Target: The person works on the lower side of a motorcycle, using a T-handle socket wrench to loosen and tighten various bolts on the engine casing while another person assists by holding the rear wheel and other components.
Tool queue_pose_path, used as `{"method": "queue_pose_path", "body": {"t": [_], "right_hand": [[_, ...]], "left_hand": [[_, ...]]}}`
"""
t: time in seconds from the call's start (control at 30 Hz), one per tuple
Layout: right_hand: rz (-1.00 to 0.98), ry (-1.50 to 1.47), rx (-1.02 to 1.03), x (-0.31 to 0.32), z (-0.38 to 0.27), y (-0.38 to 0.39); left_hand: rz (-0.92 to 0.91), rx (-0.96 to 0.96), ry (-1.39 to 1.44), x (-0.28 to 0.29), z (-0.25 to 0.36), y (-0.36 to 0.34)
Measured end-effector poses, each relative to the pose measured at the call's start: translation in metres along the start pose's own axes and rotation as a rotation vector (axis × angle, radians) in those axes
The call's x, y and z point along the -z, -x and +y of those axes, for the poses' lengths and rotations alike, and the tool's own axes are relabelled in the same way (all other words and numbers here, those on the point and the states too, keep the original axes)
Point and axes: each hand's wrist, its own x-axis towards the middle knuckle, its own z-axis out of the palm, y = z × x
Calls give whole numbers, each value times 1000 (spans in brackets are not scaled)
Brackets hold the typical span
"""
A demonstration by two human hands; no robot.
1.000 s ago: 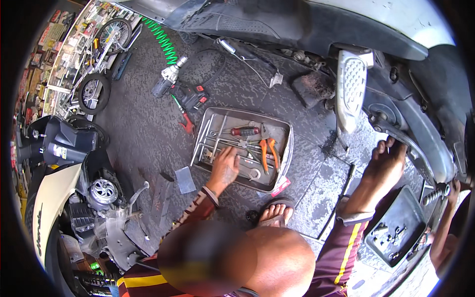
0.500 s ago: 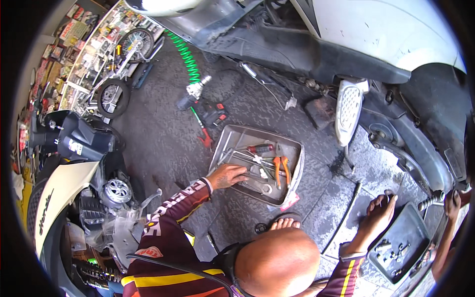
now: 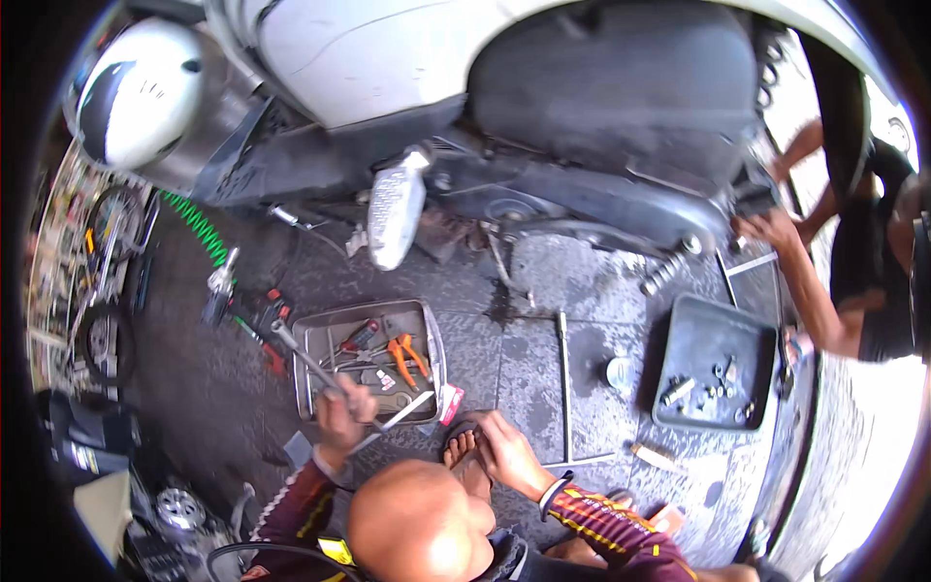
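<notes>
My left hand is closed around a metal wrench, whose ring end points up and away over the near-left side of the grey tool tray. In the tray lie orange-handled pliers, a red-and-black screwdriver and several metal tools. A pale, narrow strip crosses the tray's near edge close to that hand; its kind is unclear. My right hand hangs beside my foot, its fingers loosely bent and apart, with nothing visible in them.
A scooter stands across the far side. To the right are a long T-handle wrench, a round can and a dark tray of small parts. Another person's hand reaches the scooter's rear. An air tool with a green hose lies left.
My left hand has lifted a wrench from the tray. The right hand has moved from near the dark tray to my foot. The view has swung right, showing more of the other person.
</notes>
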Motion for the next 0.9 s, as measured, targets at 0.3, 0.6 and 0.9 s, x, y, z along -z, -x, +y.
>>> {"method": "queue_pose_path", "body": {"t": [0.3, 0.6, 0.9], "right_hand": [[-95, -553, -705, 45, 40, 57], [552, -373, -669, 42, -87, 96], [553, -263, -663, 35, -105, 78]], "left_hand": [[-464, 493, 604, -175, -99, -51], [-458, 786, 882, -227, -79, -62], [-452, 855, 881, -221, -73, -70]]}}
